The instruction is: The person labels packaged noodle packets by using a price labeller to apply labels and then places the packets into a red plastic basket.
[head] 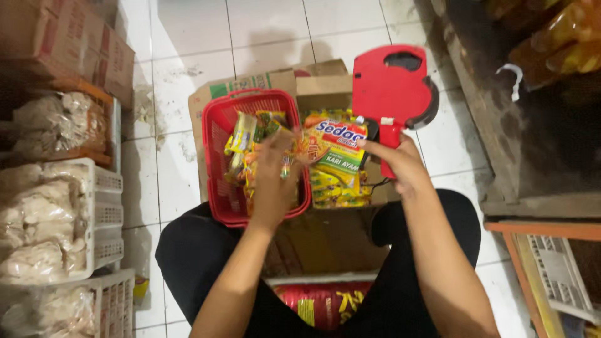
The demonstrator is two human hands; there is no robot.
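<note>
this looks like a small grocery shop, likely its stockroom corner. a red price-labelling gun (pixel 391 94) is held over an open cardboard box (pixel 325 84) packed with instant noodle packets (pixel 335 156), beside a red shopping basket (pixel 219 125). white crates (pixel 103 213) of bagged crackers line the tiled floor (pixel 188 37), and what seem to be snack bags (pixel 557 37) fill a dark shelf.

The left hand (pixel 273 178) covers part of the noodle packets in the red basket (pixel 216 134). The right hand (pixel 400 164) hides the price gun's (pixel 389 87) handle. At nine o'clock, the white crates (pixel 103 216) run off the edge. At three o'clock, the shelf's (pixel 538 150) dark inside cannot be made out.
</note>
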